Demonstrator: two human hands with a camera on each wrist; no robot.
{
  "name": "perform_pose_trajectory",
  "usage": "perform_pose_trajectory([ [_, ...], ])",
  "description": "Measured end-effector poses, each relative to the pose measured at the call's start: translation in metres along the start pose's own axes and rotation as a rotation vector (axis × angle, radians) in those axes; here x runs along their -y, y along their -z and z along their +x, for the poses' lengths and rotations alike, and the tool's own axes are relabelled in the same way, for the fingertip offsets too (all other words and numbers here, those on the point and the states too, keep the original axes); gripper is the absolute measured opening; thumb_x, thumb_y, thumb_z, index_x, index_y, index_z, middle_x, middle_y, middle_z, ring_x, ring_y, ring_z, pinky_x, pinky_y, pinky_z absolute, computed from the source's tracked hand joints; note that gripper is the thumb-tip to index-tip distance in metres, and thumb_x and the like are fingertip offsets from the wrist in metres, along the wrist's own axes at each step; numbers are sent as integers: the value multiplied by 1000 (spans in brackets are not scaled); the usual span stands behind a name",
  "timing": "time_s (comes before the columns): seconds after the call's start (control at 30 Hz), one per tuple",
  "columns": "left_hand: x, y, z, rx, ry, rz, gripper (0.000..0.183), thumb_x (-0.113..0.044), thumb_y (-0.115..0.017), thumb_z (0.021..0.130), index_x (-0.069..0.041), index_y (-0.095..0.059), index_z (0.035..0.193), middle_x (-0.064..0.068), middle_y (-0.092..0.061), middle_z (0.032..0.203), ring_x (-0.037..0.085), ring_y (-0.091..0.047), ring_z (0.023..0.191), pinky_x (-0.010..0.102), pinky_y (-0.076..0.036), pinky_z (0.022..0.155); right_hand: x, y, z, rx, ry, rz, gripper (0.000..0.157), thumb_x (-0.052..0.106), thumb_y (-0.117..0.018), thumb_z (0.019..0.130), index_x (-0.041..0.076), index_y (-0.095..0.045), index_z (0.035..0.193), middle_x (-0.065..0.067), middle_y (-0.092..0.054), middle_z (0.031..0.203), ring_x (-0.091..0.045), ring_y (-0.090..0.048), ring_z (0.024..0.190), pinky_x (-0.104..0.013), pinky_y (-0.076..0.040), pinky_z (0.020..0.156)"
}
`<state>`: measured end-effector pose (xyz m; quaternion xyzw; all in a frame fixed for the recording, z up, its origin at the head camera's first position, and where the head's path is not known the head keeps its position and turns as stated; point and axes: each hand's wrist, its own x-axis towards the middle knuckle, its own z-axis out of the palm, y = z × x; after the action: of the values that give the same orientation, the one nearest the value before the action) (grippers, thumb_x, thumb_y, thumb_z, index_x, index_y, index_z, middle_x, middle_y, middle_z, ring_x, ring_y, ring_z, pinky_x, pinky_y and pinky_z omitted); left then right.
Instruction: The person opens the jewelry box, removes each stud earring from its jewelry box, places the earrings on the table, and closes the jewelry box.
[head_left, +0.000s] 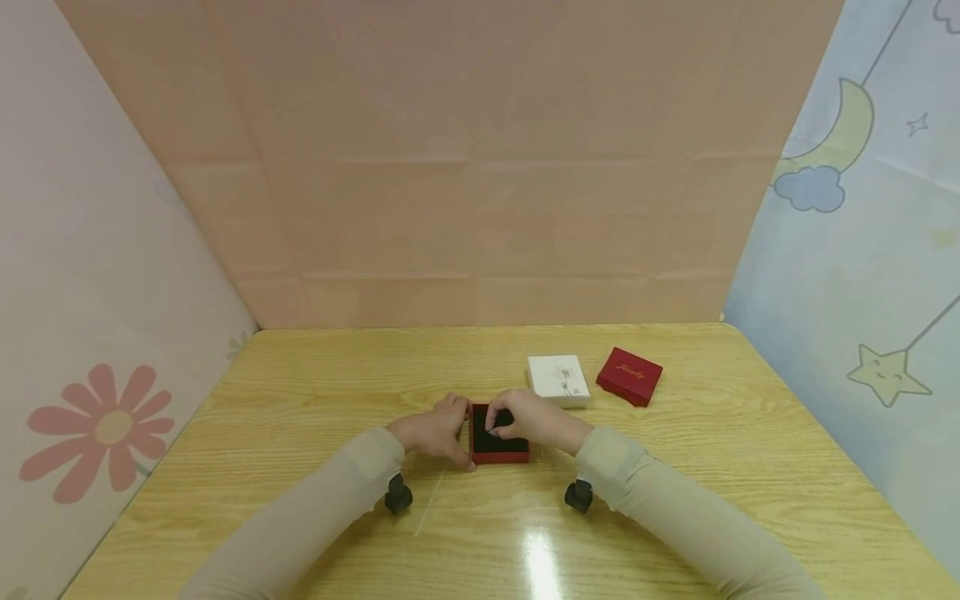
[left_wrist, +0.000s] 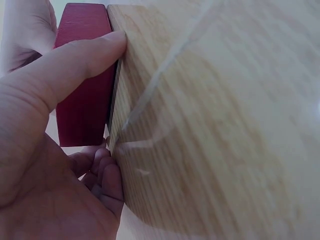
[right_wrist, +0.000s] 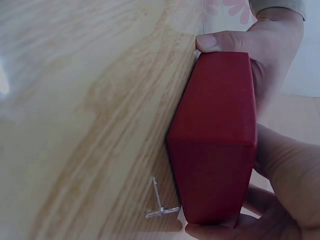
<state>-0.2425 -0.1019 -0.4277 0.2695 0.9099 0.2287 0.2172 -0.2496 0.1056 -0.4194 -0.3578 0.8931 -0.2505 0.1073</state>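
Observation:
My left hand (head_left: 438,429) steadies a small red box (head_left: 500,457) by its left end, thumb at the front corner and fingers toward the back. Black padding (head_left: 513,442) lines the uncovered box. Over it, my right hand (head_left: 536,419) pinches a small silvery earring (head_left: 492,432) between thumb and fingertips, right at the padding; how deep it sits is hidden. In the left wrist view my left thumb (left_wrist: 85,60) lies against the red side wall. A second silvery piece, an earring with a thin post (right_wrist: 161,210), lies on the table beside the box in the right wrist view.
Behind the right hand sits a white box (head_left: 555,377) with a flower print. Farther right, a red lid (head_left: 630,375) with gold lettering rests on the wooden table (head_left: 322,375). A thin pale line (head_left: 430,502) runs across the tabletop near the left wrist.

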Motion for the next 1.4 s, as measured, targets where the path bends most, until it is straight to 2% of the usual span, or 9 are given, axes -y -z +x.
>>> perform_pose_trajectory([
  [0.2,0,0,0,3,5,1,77,-33,-86,71,-1,-43,125,7,-42,113,21,-42,105,42,-41,96,-1,-1,0,-2,4,-4,10,7,-73,85,15,-68,89,2,-68,98,-13,-61,95,-32,-50,84],
  [0.43,-1,0,0,-3,1,-1,76,-33,-86,70,-1,-43,125,8,-42,116,23,-43,110,42,-40,99,1,0,-2,21,-4,17,16,5,-72,86,17,-68,96,-1,-67,109,-19,-60,109,-38,-49,92],
  [1.0,-1,0,0,-3,9,8,79,-34,-85,71,0,-42,127,9,-42,118,24,-43,111,43,-40,100,0,0,1,2,-31,0,12,6,-74,84,15,-68,89,2,-68,98,-12,-58,93,-33,-50,83],
  [1.27,-1,0,-1,-9,3,-6,79,-32,-86,70,0,-42,127,10,-43,120,24,-43,112,43,-41,99,-1,-1,0,-10,28,-1,17,7,-74,84,17,-65,93,3,-67,102,-14,-60,100,-35,-50,88],
  [1.4,-1,1,-1,-8,6,-6,79,-33,-86,71,0,-42,127,10,-43,119,24,-44,112,43,-41,98,-2,-1,0,-7,43,-13,15,7,-74,84,18,-65,91,4,-66,100,-12,-59,96,-31,-50,84],
])
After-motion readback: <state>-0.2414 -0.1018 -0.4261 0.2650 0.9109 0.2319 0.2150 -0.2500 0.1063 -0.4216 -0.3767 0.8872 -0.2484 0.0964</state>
